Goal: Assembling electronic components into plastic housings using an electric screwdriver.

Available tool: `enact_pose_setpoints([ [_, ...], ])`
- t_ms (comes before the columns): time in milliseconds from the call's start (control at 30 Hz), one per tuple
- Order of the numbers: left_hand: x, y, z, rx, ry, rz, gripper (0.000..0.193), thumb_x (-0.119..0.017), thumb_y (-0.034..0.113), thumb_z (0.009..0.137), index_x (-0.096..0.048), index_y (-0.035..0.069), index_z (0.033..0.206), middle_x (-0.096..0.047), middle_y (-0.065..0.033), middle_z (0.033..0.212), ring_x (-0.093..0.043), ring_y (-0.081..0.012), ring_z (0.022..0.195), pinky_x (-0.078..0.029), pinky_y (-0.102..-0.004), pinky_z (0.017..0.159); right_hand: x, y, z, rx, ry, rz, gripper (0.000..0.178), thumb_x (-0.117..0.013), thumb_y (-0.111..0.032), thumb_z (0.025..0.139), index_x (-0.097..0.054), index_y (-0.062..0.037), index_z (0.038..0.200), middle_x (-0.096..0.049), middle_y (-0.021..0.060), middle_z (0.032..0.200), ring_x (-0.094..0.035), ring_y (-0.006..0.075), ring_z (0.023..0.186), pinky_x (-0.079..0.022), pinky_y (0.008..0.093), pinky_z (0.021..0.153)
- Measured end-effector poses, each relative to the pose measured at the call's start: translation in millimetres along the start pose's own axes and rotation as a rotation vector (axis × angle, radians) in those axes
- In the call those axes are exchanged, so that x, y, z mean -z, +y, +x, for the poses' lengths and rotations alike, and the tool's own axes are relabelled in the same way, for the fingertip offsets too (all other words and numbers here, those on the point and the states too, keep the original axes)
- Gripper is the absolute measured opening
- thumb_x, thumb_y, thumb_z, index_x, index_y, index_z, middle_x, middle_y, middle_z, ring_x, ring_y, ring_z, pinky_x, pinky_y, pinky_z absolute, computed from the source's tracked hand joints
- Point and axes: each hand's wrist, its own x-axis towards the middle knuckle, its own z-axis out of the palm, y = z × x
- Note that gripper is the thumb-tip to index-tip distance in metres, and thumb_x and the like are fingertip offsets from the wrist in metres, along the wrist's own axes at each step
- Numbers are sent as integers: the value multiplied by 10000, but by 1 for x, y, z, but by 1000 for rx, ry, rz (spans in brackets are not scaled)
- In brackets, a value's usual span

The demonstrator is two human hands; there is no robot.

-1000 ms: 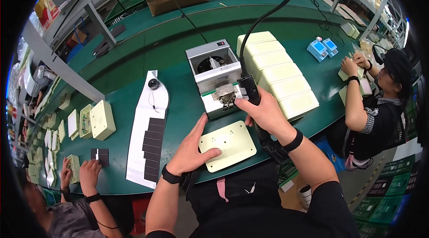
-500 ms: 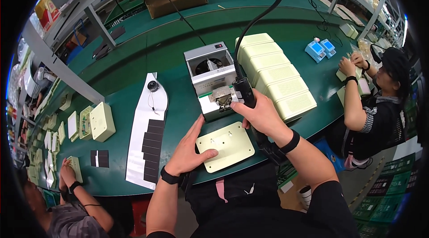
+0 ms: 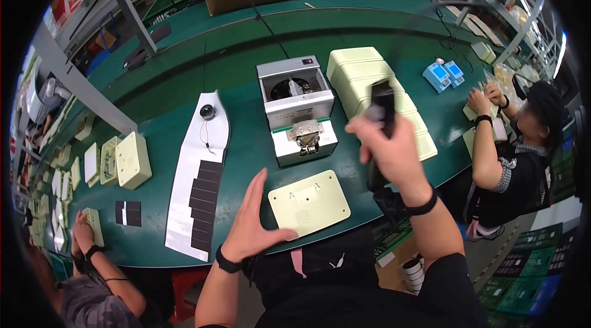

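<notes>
My right hand (image 3: 394, 152), smeared by motion, grips a black electric screwdriver (image 3: 383, 101) beside the stack of pale green cases. The tool's cable is blurred. My left hand (image 3: 251, 224) is open, fingers apart and thumb stretched toward the near edge of a pale green plastic cover (image 3: 309, 211). Whether the thumb touches the cover, I cannot tell. The cover lies flat, with holes near its corners and two small raised metal pieces near its far side. Just beyond it stands a grey and white screw feeder (image 3: 298, 115).
Pale green cases (image 3: 359, 72) stand in a row right of the feeder. Left lies a white sheet (image 3: 180, 220) with black pads (image 3: 206, 198). Opened cases (image 3: 134, 161) sit farther left. Co-workers sit at both sides; blue devices (image 3: 439, 75) stand near the right one.
My right hand has swung the screwdriver away from the feeder, to the right. My left hand has drawn back off the cover toward me. The view has shifted slightly.
</notes>
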Motion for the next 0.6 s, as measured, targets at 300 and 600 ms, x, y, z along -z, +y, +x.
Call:
enact_pose_setpoints([
  [300, -28, -2, -8, 82, 97, -69, 1251, -985, 247, 635, -229, 8, 1602, -455, -243, 1542, -514, -418, 1393, -460, -461, 1138, -59, -52, 39, 537, -115, 362, 200, -649, -221, 1000, -573, -38, 1027, -603, 86, 696, -576, 183, 523, -488, 331, 521],
  [600, -25, -2, -8, 32, 115, -29, 1152, -974, 260, 655, -296, 14, 1554, -504, -224, 1470, -556, -414, 1334, -491, -456, 1090, -64, -47, 45, 375, -163, 266, 232, -644, -228, 1001, -556, -17, 1036, -585, 94, 681, -562, 187, 519, -482, 334, 521],
])
